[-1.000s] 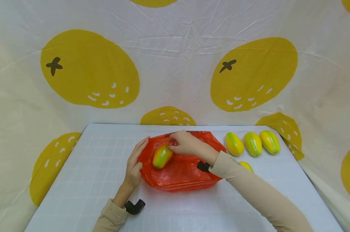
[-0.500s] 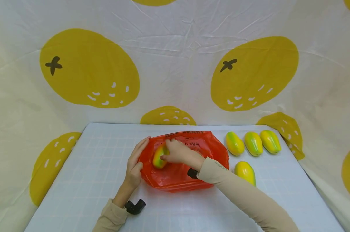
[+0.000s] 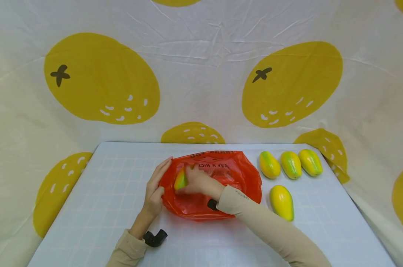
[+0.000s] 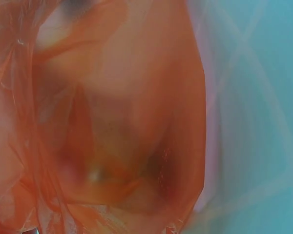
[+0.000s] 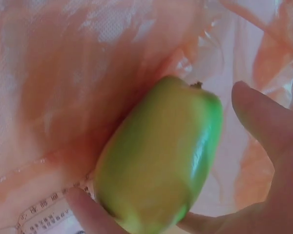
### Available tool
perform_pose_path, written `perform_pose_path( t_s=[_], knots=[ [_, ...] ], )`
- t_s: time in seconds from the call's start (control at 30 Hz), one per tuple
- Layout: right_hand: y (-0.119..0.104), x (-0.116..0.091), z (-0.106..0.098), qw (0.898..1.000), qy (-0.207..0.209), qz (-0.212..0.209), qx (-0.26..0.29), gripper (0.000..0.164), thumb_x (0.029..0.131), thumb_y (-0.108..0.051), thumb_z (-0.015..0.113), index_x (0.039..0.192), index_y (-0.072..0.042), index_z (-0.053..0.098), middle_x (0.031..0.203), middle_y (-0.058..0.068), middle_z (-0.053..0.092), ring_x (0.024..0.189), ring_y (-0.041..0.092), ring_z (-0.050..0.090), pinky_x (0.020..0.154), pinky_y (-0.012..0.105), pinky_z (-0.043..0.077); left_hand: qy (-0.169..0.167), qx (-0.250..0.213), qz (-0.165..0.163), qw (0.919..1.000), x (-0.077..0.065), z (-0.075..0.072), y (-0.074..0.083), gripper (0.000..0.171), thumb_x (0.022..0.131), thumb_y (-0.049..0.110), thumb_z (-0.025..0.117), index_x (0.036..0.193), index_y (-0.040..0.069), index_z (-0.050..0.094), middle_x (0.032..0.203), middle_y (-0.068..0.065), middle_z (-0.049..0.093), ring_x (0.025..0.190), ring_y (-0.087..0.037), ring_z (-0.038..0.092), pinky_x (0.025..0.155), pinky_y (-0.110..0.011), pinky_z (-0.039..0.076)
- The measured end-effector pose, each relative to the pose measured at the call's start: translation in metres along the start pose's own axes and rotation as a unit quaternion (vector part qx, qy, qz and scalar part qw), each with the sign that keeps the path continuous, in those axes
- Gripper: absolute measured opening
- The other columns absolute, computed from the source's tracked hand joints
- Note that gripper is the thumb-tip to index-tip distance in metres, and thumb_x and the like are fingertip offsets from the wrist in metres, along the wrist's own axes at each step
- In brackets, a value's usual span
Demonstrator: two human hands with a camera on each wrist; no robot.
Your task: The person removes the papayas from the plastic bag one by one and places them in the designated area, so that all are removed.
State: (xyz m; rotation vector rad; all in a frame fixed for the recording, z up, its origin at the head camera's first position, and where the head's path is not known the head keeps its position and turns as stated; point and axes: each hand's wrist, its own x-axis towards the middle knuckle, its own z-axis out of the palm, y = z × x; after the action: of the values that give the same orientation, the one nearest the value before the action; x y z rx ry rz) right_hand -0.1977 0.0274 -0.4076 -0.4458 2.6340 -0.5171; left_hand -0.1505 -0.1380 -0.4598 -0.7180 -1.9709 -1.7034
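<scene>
A red plastic bag (image 3: 244, 181) lies with its mouth spread wide at the table's middle. Along its left rim, my left hand (image 3: 153, 193) pinches the plastic between thumb and fingers. Inside the bag, toward its left end, is a yellow-green papaya (image 3: 180, 180). My right hand (image 3: 199, 181) reaches into the bag with its fingers spread around this fruit. In the right wrist view, the papaya (image 5: 158, 156) shows a small brown stem, and a gap separates it from the digit at right; fingertips sit at its lower end. Translucent red plastic (image 4: 136, 97) fills most of the left wrist view.
Three papayas (image 3: 291, 165) lie at the table's back right, right of the bag. Another papaya (image 3: 281, 203) sits nearer the front, beside the right forearm. A white table (image 3: 88, 207) bears everything, with a fruit-print cloth (image 3: 201, 74) hanging behind it.
My right hand has moved left and lower into the bag, and its fingers have spread at the papaya. The right sleeve has uncovered the near papaya. My left hand stays at the rim.
</scene>
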Motion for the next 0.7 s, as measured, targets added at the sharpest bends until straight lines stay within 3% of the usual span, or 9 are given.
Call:
perform_pose_path(
  t_s=[0.2, 0.53, 0.7],
  knots=[
    [-0.0027, 0.0024, 0.0047, 1.0, 0.014, 0.006, -0.001, 0.105, 0.079, -0.053, 0.076, 0.157, -0.006, 0.022, 0.146, 0.028, 0.034, 0.104, 0.031, 0.059, 0.096, 0.05, 0.051, -0.001, 0.0, -0.004, 1.0, 0.0009, 0.0002, 0.0006, 0.085, 0.064, -0.011, 0.03, 0.147, 0.001, 0.046, 0.152, -0.013, 0.043, 0.142, -0.03, 0.035, 0.119, -0.031, 0.023],
    [-0.0047, 0.0055, 0.0074, 0.999, 0.033, -0.001, -0.017, 0.095, 0.08, -0.046, 0.078, 0.151, -0.004, 0.031, 0.136, 0.025, 0.043, 0.098, 0.028, 0.058, 0.088, 0.047, 0.055, 0.0, 0.004, -0.007, 1.0, 0.0001, -0.0005, 0.0, 0.085, 0.064, -0.011, 0.03, 0.147, 0.002, 0.046, 0.152, -0.012, 0.043, 0.142, -0.029, 0.035, 0.119, -0.031, 0.023],
    [-0.0049, 0.0058, 0.0066, 1.0, 0.028, -0.01, -0.009, 0.087, 0.078, -0.035, 0.081, 0.148, -0.008, 0.036, 0.134, 0.023, 0.044, 0.099, 0.031, 0.056, 0.085, 0.047, 0.056, -0.001, 0.003, -0.013, 0.9999, -0.0003, -0.0006, 0.0006, 0.085, 0.066, -0.01, 0.03, 0.148, 0.004, 0.046, 0.152, -0.011, 0.043, 0.142, -0.028, 0.035, 0.118, -0.031, 0.024]
  ],
)
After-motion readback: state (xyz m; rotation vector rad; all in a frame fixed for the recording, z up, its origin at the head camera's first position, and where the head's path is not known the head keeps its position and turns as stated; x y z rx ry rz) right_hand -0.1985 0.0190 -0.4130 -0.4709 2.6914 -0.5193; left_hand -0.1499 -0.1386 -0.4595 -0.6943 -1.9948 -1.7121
